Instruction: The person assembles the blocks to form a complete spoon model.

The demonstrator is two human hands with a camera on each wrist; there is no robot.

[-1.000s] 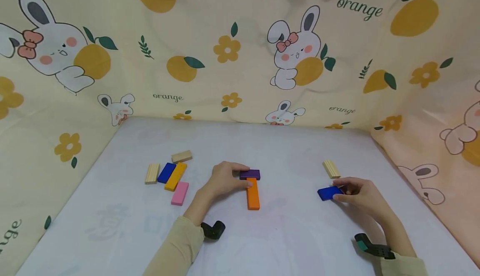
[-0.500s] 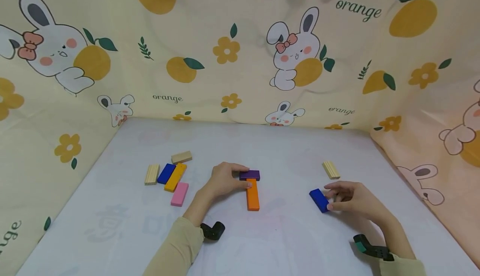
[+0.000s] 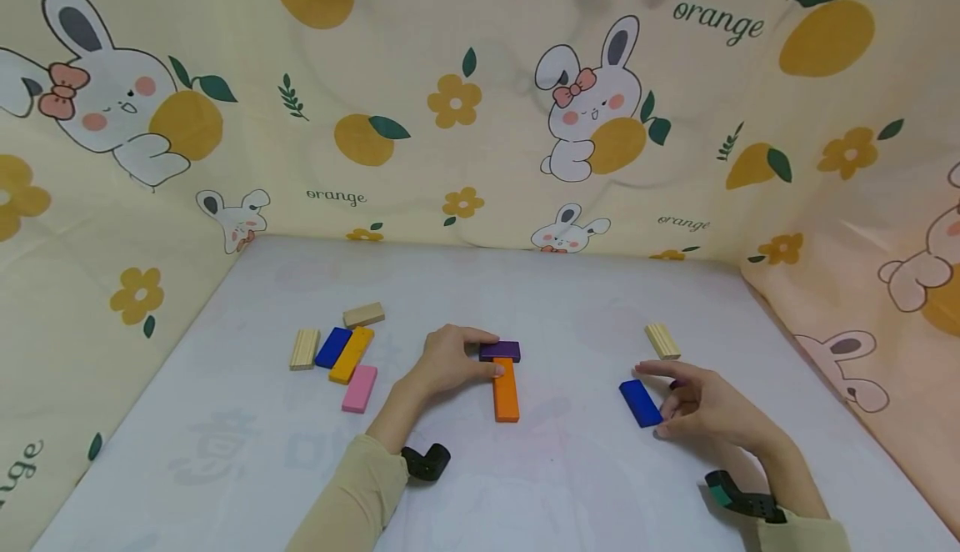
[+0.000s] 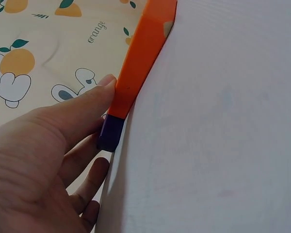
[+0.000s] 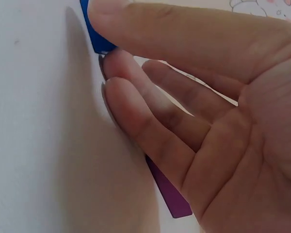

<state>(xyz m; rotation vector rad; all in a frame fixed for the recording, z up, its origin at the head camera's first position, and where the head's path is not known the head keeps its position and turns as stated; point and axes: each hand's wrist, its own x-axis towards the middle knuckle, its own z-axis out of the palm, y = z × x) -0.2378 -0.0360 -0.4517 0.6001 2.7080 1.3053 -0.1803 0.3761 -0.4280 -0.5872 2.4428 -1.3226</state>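
Note:
In the head view, my left hand (image 3: 450, 358) holds a purple block (image 3: 510, 352) at its left part, index finger at the far side. Its thumb presses an orange block (image 3: 506, 398), whose far end meets the purple one in a T shape. To the right, a blue block (image 3: 640, 403) lies slanted on the table. Beside it is my right hand (image 3: 716, 406), index finger stretched out past the block's far end and thumb close to its near end. A magenta-purple block (image 5: 172, 194) shows partly behind the right fingers in the right wrist view.
A plain wooden block (image 3: 662, 341) lies behind the right hand. At left sit a pink block (image 3: 360, 388), a yellow block (image 3: 351, 354), another blue block (image 3: 333, 347) and two wooden blocks (image 3: 303, 348). Printed cloth walls surround the white table (image 3: 570, 485).
The right blue block has turned from roughly crosswise to slanted and shifted slightly left and nearer. My right fingers have then loosened from it, index finger stretching out. The left hand stays put.

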